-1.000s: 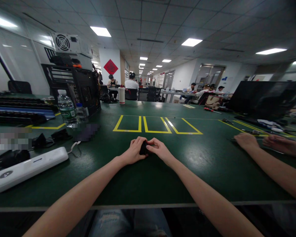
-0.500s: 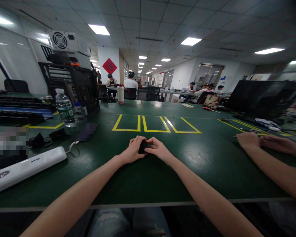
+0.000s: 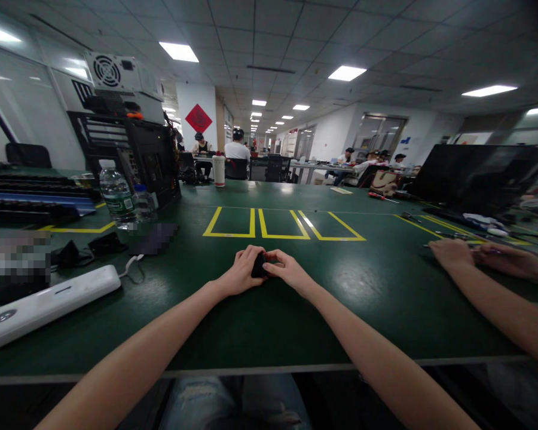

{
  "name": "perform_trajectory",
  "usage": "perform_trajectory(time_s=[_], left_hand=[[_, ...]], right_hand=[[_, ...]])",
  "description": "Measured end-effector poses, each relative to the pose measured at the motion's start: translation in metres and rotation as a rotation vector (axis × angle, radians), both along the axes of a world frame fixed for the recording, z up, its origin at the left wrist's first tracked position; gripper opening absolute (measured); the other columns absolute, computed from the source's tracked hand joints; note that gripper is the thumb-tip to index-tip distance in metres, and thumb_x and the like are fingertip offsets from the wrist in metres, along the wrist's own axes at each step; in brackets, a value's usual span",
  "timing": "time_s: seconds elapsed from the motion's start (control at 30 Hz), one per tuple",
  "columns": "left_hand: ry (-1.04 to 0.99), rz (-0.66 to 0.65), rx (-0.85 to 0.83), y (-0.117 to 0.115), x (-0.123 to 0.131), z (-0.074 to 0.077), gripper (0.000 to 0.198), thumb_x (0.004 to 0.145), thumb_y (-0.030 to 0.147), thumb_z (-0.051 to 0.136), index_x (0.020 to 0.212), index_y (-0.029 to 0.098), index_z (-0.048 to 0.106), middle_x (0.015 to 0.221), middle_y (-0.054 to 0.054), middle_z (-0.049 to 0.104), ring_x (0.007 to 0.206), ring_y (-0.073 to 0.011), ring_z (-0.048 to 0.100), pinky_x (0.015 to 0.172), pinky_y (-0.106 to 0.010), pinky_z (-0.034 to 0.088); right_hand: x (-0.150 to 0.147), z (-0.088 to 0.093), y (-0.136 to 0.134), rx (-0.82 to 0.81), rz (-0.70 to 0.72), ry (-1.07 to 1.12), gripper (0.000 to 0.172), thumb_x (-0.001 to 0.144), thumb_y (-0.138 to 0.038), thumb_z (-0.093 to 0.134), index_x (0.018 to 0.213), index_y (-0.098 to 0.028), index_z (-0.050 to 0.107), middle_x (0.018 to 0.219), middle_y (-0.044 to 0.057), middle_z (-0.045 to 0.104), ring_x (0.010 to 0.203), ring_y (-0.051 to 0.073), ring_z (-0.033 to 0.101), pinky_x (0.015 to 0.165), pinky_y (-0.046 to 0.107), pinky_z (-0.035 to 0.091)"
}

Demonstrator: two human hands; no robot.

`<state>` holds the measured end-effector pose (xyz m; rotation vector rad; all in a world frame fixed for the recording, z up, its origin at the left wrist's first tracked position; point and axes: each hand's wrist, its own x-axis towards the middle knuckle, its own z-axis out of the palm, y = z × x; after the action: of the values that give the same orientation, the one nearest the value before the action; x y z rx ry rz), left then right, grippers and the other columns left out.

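Both my hands meet on the green table mat (image 3: 269, 322), just short of three yellow taped rectangles (image 3: 282, 224). My left hand (image 3: 243, 272) curls its fingers round a small black object (image 3: 258, 266). My right hand (image 3: 288, 270) pinches the same object from the other side. Most of the black object is hidden between my fingers, so I cannot make out what it is.
A white power strip (image 3: 45, 306) with a cable lies at the left. Two water bottles (image 3: 117, 199) stand by a black computer case (image 3: 130, 149). A co-worker's hands (image 3: 479, 254) rest at the right, near tools and a dark monitor (image 3: 479, 176). People sit at far tables.
My hands keep the same hold on the black object. The view has shifted slightly, nothing else has moved.
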<state>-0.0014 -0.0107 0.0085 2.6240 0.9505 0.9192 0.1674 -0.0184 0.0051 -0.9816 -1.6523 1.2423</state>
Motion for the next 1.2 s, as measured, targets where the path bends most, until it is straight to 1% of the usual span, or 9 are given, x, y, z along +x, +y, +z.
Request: perform_trajectory(time_s=[0.13, 0.3, 0.4, 0.53, 0.77, 0.87, 0.97, 1.1, 1.2], left_hand=[[-0.001, -0.005, 0.006, 0.0002, -0.0009, -0.0006, 0.047, 0.067, 0.024, 0.056, 0.108, 0.023, 0.032, 0.102, -0.004, 0.041, 0.100, -0.0202, 0.041, 0.091, -0.039, 0.028], [0.003, -0.007, 0.012, -0.0003, -0.0015, -0.0005, 0.048, 0.067, 0.025, 0.056, 0.109, 0.023, 0.032, 0.103, -0.004, 0.040, 0.101, -0.0206, 0.040, 0.092, -0.039, 0.027], [0.005, -0.004, 0.011, 0.0003, -0.0009, -0.0013, 0.048, 0.067, 0.025, 0.056, 0.108, 0.022, 0.032, 0.103, -0.004, 0.040, 0.100, -0.0205, 0.040, 0.091, -0.039, 0.027], [0.004, 0.005, 0.016, 0.0017, -0.0001, -0.0029, 0.049, 0.066, 0.025, 0.057, 0.108, 0.022, 0.032, 0.102, -0.004, 0.040, 0.100, -0.0205, 0.040, 0.091, -0.039, 0.028], [0.006, -0.002, 0.006, 0.0020, -0.0010, -0.0033, 0.049, 0.067, 0.025, 0.056, 0.109, 0.022, 0.031, 0.102, -0.004, 0.041, 0.100, -0.0211, 0.040, 0.091, -0.040, 0.027], [0.003, 0.000, 0.004, 0.0019, -0.0011, -0.0029, 0.050, 0.066, 0.025, 0.057, 0.110, 0.022, 0.031, 0.104, -0.005, 0.040, 0.100, -0.0213, 0.040, 0.091, -0.040, 0.027], [0.000, 0.000, 0.006, 0.0022, -0.0007, -0.0031, 0.051, 0.066, 0.025, 0.057, 0.110, 0.022, 0.031, 0.103, -0.004, 0.041, 0.100, -0.0210, 0.040, 0.091, -0.040, 0.027], [-0.001, 0.001, 0.010, 0.0026, -0.0003, -0.0037, 0.051, 0.066, 0.025, 0.058, 0.110, 0.022, 0.031, 0.103, -0.004, 0.041, 0.100, -0.0205, 0.040, 0.091, -0.039, 0.027], [0.008, 0.011, 0.012, 0.0019, -0.0004, -0.0033, 0.051, 0.066, 0.026, 0.057, 0.110, 0.022, 0.031, 0.104, -0.004, 0.041, 0.100, -0.0203, 0.040, 0.092, -0.040, 0.026]], right_hand=[[0.0004, 0.0038, -0.0033, 0.052, 0.038, 0.026, 0.032, 0.062, -0.028, 0.063, 0.089, -0.019, 0.049, 0.094, 0.001, 0.054, 0.089, 0.016, 0.054, 0.079, 0.034, 0.043], [-0.0005, 0.0074, -0.0044, 0.075, 0.019, 0.032, 0.024, 0.066, -0.033, 0.059, 0.083, -0.019, 0.050, 0.086, 0.000, 0.054, 0.083, 0.014, 0.054, 0.077, 0.034, 0.043], [-0.0009, 0.0057, -0.0027, 0.082, -0.004, 0.022, 0.027, 0.065, -0.033, 0.060, 0.086, -0.019, 0.050, 0.090, 0.001, 0.054, 0.086, 0.015, 0.053, 0.079, 0.034, 0.043], [-0.0004, 0.0018, -0.0003, 0.009, -0.023, 0.006, 0.035, 0.065, -0.033, 0.060, 0.094, -0.019, 0.048, 0.097, 0.004, 0.053, 0.084, 0.015, 0.054, 0.077, 0.035, 0.044], [0.0016, 0.0041, -0.0033, 0.040, 0.044, 0.021, 0.034, 0.061, -0.029, 0.065, 0.089, -0.020, 0.048, 0.091, 0.002, 0.054, 0.090, 0.016, 0.053, 0.080, 0.035, 0.042], [0.0012, 0.0052, -0.0038, 0.026, 0.034, 0.008, 0.029, 0.066, -0.034, 0.060, 0.088, -0.020, 0.047, 0.092, 0.002, 0.054, 0.088, 0.016, 0.053, 0.077, 0.036, 0.043], [0.0001, 0.0037, -0.0020, 0.055, 0.004, -0.011, 0.027, 0.067, -0.036, 0.057, 0.086, -0.020, 0.048, 0.091, 0.002, 0.053, 0.090, 0.017, 0.051, 0.079, 0.037, 0.043], [-0.0005, 0.0000, 0.0008, 0.028, -0.028, -0.030, 0.033, 0.067, -0.036, 0.058, 0.094, -0.020, 0.047, 0.096, 0.003, 0.053, 0.094, 0.017, 0.050, 0.080, 0.038, 0.042], [0.0004, 0.0006, 0.0001, -0.013, 0.000, -0.022, 0.033, 0.068, -0.035, 0.057, 0.096, -0.019, 0.048, 0.099, 0.005, 0.052, 0.092, 0.017, 0.051, 0.080, 0.038, 0.043]])
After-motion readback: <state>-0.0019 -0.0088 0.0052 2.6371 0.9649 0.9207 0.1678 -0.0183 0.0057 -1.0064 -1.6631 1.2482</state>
